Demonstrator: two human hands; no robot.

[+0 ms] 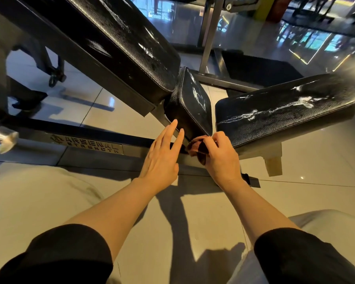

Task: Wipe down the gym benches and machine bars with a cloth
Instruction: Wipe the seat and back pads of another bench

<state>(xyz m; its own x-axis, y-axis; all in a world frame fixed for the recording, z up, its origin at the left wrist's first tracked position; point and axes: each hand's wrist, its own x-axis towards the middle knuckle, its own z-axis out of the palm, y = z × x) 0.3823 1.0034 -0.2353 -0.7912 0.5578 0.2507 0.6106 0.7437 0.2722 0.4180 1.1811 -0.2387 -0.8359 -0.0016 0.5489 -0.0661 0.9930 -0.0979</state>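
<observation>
A black padded bench fills the upper view: a long inclined back pad (119,44), a small seat pad (191,101) below it, and another bench pad (285,113) to the right, all with wet streaks. My right hand (219,156) grips a bunched reddish-brown cloth (197,146) under the lower corner of the seat pad, against the frame. My left hand (162,154) hovers just left of it with fingers straight, fingertips near the seat pad's lower edge.
A black frame bar (90,143) with a maker's plate runs along the floor on the left, ending in a chrome peg (2,139). A grey upright post (209,35) stands behind. A cream bench leg (274,162) is at right. Glossy tiled floor lies below.
</observation>
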